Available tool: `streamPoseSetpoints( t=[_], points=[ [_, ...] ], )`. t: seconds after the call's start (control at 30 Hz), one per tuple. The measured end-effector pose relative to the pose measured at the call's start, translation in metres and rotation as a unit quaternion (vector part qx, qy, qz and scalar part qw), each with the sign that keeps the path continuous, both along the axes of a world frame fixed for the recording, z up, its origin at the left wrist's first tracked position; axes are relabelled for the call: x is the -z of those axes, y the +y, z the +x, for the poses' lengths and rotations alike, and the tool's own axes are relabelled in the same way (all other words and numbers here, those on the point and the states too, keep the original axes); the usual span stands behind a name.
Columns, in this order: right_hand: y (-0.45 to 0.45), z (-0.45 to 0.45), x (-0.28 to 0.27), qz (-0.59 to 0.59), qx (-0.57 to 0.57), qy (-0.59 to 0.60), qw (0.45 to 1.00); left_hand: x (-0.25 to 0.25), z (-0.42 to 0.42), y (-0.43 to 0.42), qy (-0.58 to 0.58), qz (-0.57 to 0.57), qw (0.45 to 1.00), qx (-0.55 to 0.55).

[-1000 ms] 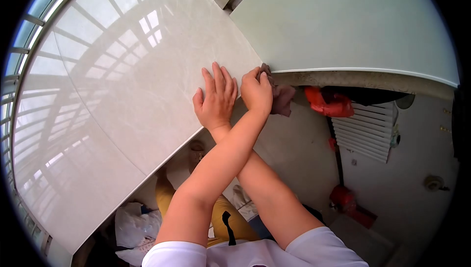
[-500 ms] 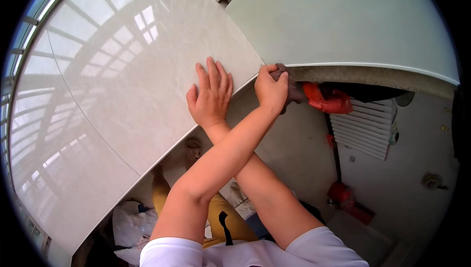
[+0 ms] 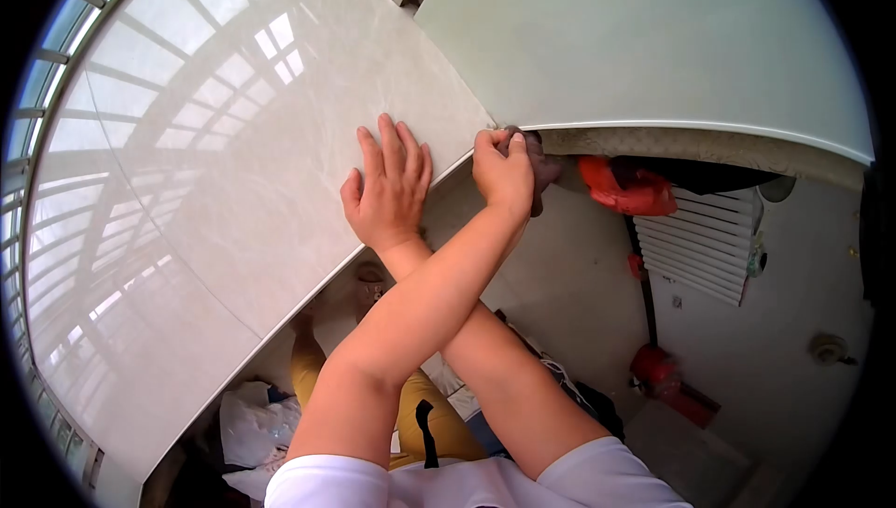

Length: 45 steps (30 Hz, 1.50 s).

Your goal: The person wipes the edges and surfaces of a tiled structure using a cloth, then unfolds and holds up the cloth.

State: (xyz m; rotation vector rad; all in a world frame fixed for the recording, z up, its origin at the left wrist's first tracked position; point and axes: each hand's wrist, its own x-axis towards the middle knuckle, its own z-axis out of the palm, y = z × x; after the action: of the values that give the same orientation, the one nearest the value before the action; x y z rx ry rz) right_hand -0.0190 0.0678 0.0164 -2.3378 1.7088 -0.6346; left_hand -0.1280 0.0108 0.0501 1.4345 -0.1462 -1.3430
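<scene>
My forearms cross, the left one on top. My left hand (image 3: 504, 175), on the right side of the view, is closed round a dark brown cloth (image 3: 539, 167). It holds the cloth at the inner corner, against the front edge of the pale countertop (image 3: 271, 172). Part of the cloth hangs down past the edge; the part inside the fist is hidden. My right hand (image 3: 387, 186) lies on the countertop left of it, palm down and fingers spread, with nothing in it.
A pale green panel (image 3: 653, 32) adjoins the countertop at the right. Beyond the cloth are a red bag (image 3: 625, 188) and a white slatted rack (image 3: 700, 242). Window bars (image 3: 51, 55) line the left. A white plastic bag (image 3: 257, 426) lies below the counter edge.
Both hands have shifted slightly left in the view, the left hand carrying the cloth with it along the edge. The right hand stays flat on the countertop.
</scene>
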Motion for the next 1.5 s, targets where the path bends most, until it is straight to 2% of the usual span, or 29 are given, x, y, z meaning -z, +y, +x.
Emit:
streamPoseSetpoints(
  t=[0.23,0.27,0.33,0.37,0.43,0.47,0.53,0.6,0.67,0.73,0.77,0.8,0.83,0.87,0.9,0.97,1.0,1.07,1.17,1.2,1.23,1.27,1.37,1.4,1.43,1.5],
  points=[
    [0.002,0.0,0.004,-0.01,0.004,0.005,1.0,-0.009,0.016,-0.009,-0.119,0.067,0.986,0.094],
    [0.001,0.0,0.004,-0.016,0.006,0.011,1.0,-0.01,0.017,-0.01,-0.12,0.064,0.986,0.092],
    [0.0,0.001,0.004,-0.023,0.006,0.01,1.0,-0.009,0.018,-0.008,-0.229,0.06,0.96,0.151],
    [0.001,0.001,0.004,-0.026,0.007,0.011,1.0,-0.008,0.02,-0.005,-0.23,0.056,0.96,0.15],
    [0.001,0.0,0.007,-0.034,0.002,0.012,0.999,-0.009,0.034,0.001,-0.24,0.029,0.944,0.223],
    [0.002,0.0,0.008,-0.035,-0.001,0.013,0.999,-0.009,0.04,0.007,-0.241,0.028,0.945,0.219],
    [0.006,-0.002,0.005,-0.029,-0.009,0.006,1.0,-0.009,0.056,0.019,-0.215,-0.078,0.968,0.106],
    [0.02,-0.014,0.007,-0.003,-0.061,-0.015,0.998,-0.007,0.069,0.033,-0.2,-0.111,0.971,0.076],
    [0.058,-0.036,-0.003,0.067,-0.086,-0.05,0.993,0.002,0.078,0.052,-0.112,-0.194,0.974,0.017],
    [0.097,-0.064,-0.008,0.143,-0.069,-0.127,0.979,-0.006,0.098,0.078,-0.137,-0.204,0.969,0.027],
    [0.112,-0.082,-0.021,0.191,-0.042,-0.173,0.965,-0.014,0.109,0.091,-0.213,-0.198,0.956,0.039],
    [0.123,-0.107,-0.021,0.179,-0.023,-0.185,0.966,-0.017,0.113,0.101,-0.212,-0.197,0.956,0.036],
    [0.128,-0.129,-0.019,0.168,-0.004,-0.198,0.966,-0.019,0.116,0.11,-0.253,-0.196,0.946,0.058],
    [0.125,-0.142,-0.023,0.171,0.068,-0.254,0.95,-0.018,0.118,0.116,-0.293,-0.193,0.933,0.083],
    [0.12,-0.148,-0.026,0.172,0.139,-0.307,0.925,-0.01,0.112,0.119,-0.331,-0.206,0.917,0.083],
    [0.089,-0.127,-0.055,0.182,0.181,-0.449,0.856,-0.013,0.105,0.119,-0.356,-0.219,0.904,0.09],
    [0.074,-0.122,-0.053,0.182,0.181,-0.448,0.856,-0.016,0.101,0.117,-0.382,-0.236,0.888,0.095],
    [0.046,-0.115,-0.047,0.212,0.146,-0.573,0.778,-0.018,0.092,0.11,-0.422,-0.285,0.853,0.113],
    [0.015,-0.117,-0.04,0.23,0.142,-0.601,0.752,-0.02,0.094,0.098,-0.378,-0.304,0.857,0.172],
    [0.006,-0.115,-0.04,0.203,0.168,-0.62,0.739,-0.017,0.103,0.093,-0.346,-0.315,0.861,0.199],
    [-0.004,-0.121,-0.034,0.176,0.185,-0.622,0.74,-0.014,0.116,0.086,-0.359,-0.309,0.848,0.236],
    [-0.014,-0.126,-0.027,0.15,0.201,-0.623,0.741,-0.011,0.129,0.079,-0.438,-0.297,0.82,0.219],
    [-0.038,-0.135,-0.015,0.105,0.247,-0.585,0.765,0.014,0.177,0.051,-0.649,-0.227,0.72,0.094],
    [-0.045,-0.136,-0.009,0.105,0.25,-0.586,0.764,0.021,0.189,0.048,-0.686,-0.174,0.701,0.09],
    [-0.05,-0.137,-0.003,0.073,0.252,-0.566,0.782,0.028,0.195,0.048,-0.689,-0.122,0.706,0.113],
    [-0.053,-0.13,0.003,0.014,0.264,-0.499,0.825,0.033,0.187,0.043,-0.708,-0.088,0.685,0.146]
  ],
)
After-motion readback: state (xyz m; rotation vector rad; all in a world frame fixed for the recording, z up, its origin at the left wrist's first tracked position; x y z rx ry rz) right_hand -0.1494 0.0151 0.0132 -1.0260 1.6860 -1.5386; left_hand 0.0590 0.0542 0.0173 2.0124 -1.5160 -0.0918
